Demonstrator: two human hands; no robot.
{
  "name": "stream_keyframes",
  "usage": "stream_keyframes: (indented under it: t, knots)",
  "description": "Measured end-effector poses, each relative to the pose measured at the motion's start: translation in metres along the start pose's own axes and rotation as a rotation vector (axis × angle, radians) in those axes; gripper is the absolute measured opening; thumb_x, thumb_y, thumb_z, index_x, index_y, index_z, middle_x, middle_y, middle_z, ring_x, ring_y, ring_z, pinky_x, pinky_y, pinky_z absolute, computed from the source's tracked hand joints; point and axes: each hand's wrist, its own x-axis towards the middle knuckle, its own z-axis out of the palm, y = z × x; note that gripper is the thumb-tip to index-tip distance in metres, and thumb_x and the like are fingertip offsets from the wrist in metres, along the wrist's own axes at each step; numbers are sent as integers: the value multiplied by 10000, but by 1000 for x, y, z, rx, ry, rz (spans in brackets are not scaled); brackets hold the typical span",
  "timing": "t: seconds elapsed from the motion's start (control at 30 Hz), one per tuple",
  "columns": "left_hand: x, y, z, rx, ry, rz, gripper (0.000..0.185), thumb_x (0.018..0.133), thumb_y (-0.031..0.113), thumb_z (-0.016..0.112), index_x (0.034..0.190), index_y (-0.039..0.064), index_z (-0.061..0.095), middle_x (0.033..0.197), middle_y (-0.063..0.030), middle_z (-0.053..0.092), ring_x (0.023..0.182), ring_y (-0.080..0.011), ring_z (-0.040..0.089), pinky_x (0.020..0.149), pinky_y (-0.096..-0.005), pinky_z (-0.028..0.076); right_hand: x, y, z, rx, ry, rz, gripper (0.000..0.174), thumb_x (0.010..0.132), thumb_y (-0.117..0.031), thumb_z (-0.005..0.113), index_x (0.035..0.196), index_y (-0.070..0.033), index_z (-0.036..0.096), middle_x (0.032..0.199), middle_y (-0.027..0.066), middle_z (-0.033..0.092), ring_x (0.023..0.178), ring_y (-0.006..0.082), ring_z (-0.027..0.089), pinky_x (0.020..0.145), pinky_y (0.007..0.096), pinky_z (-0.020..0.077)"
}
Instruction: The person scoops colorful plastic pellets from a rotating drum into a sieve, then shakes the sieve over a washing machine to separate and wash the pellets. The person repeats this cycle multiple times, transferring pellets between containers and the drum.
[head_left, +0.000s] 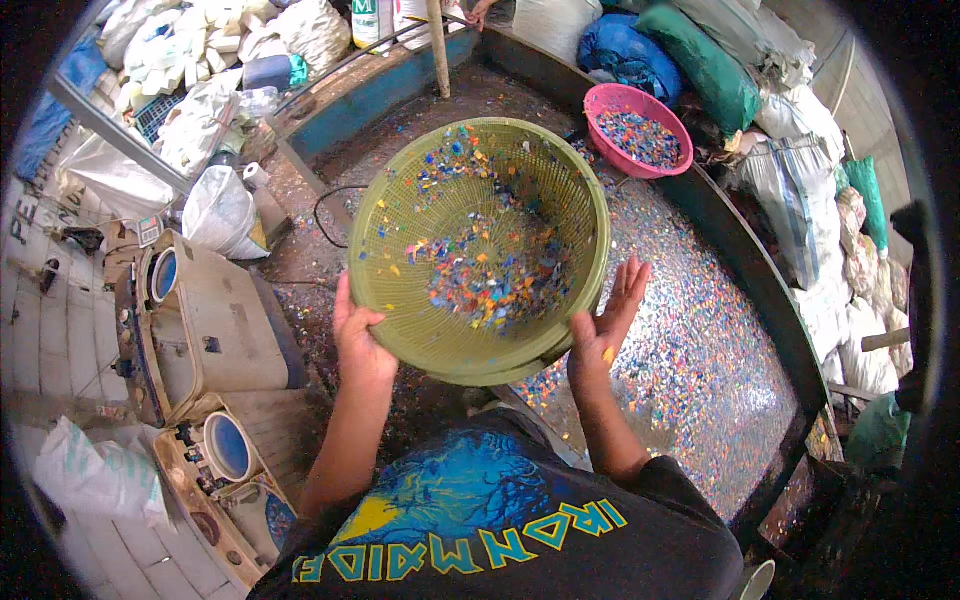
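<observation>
A large olive-green plastic mesh basket (551, 161) is held tilted in front of my chest, its inside facing me. Multicoloured plastic flakes (487, 289) gather at its bottom, with more stuck to the mesh walls. My left hand (365, 349) grips the rim at the lower left, thumb over the edge. At the lower right, my right hand (602, 330) is beside the rim with fingers spread, the thumb close to the edge; whether it touches is unclear. A yellow flake (608, 355) clings to that hand. Below, more flakes (675, 330) cover the bottom of a shallow trough.
A pink basin (634, 170) of flakes rests at the trough's dark right wall (739, 240). A wooden pole (438, 49) stands at the far end, near another person's hand (478, 13). Twin-tub washing machines (232, 330) are at left. Sacks (795, 202) line the right side.
</observation>
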Motion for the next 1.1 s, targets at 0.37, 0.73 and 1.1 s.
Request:
stream_keyframes:
  t: [0.37, 0.73, 1.1]
  knots:
    - [32, -90, 31, 309, -215, -69, 788, 651, -172, 438, 1413, -37, 290, 1391, -132, 413, 1253, -224, 441, 1035, -336, 377, 19, 91, -87, 346, 43, 855, 401, 841, -121, 660, 1202, -17, 519, 1060, 89, 630, 930, 216, 607, 834, 362, 492]
    - [57, -124, 11, 585, -256, -196, 791, 770, -25, 676, 1442, 31, 264, 1453, -161, 332, 1342, -294, 316, 1087, -392, 297, 44, 167, -112, 374, 387, 791, 237, 842, -70, 654, 1044, 3, 552, 947, 105, 638, 797, 224, 631, 704, 356, 528]
    - [4, -73, -112, 727, 339, -104, 471, 852, 171, 639, 1284, 95, 469, 1225, -69, 544, 1116, -185, 516, 917, -363, 407, 143, 295, -40, 442, 520, 910, 278, 810, -16, 627, 1063, -26, 513, 963, 144, 605, 791, 300, 637, 641, 481, 571]
